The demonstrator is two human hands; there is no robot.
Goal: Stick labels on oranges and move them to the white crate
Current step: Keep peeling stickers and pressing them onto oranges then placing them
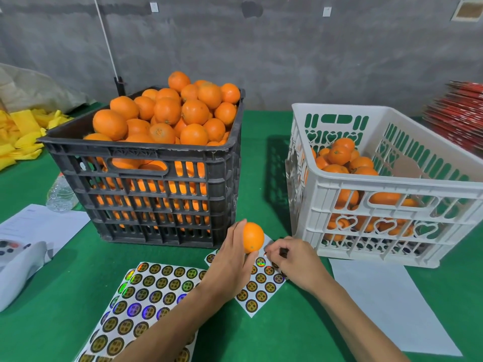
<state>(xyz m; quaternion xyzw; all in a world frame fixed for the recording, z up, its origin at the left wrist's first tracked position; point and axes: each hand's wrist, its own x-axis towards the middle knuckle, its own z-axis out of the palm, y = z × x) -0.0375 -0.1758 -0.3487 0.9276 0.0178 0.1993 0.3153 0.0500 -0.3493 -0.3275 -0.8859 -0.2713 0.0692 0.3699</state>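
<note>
left hand (232, 259) gripping orange (253, 237), right hand (295, 259) pinching label (266, 254)

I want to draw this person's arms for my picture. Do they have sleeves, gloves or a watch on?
No. Both forearms are bare as far as the picture shows, so no sleeves are in view. The left hand and the right hand wear no gloves. No watch, bracelet or ring shows on either one. Draw two plain bare arms coming up from the bottom edge.
</note>
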